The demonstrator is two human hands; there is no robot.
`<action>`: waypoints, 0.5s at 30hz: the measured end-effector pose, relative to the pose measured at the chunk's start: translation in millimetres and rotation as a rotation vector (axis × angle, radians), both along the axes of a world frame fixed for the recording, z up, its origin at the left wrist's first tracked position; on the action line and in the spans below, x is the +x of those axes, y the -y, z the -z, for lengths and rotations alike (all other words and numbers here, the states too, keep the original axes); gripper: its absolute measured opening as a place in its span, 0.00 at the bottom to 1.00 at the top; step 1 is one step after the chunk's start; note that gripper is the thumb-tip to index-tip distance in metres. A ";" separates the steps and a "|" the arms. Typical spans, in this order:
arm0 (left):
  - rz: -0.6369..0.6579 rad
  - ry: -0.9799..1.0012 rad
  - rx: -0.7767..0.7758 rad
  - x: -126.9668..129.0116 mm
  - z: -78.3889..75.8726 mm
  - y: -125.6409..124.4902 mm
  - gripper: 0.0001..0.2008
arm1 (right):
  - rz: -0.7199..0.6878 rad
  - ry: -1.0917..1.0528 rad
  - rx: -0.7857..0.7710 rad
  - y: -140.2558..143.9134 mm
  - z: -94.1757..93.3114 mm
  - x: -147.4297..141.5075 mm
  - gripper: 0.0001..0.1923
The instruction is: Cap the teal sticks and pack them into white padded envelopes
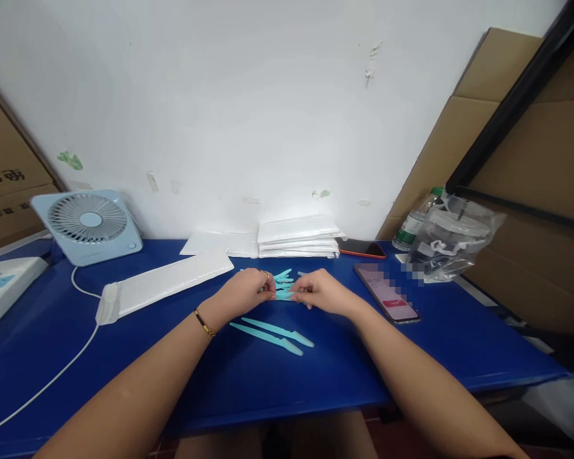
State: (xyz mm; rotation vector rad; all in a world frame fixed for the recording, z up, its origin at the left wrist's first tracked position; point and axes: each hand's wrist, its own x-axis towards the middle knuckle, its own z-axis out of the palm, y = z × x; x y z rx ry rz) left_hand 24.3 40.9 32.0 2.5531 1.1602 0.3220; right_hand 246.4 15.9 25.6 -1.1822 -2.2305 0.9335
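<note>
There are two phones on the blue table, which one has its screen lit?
The phone lying just right of the right hand, nearer the table's front; its screen glows pale pink. The other phone, orange-edged beside the stack of white packets, is dark.

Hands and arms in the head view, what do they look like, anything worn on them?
Both forearms are bare, with no sleeves in view. The left hand has a thin gold bracelet with a dark section at the wrist and a ring on one finger. The right hand shows no jewellery and no gloves.
</note>
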 end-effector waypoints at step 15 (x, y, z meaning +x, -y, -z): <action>0.211 -0.073 -0.220 -0.2 -6.4 19.0 0.07 | 0.213 0.017 0.250 -15.1 -1.4 24.3 0.12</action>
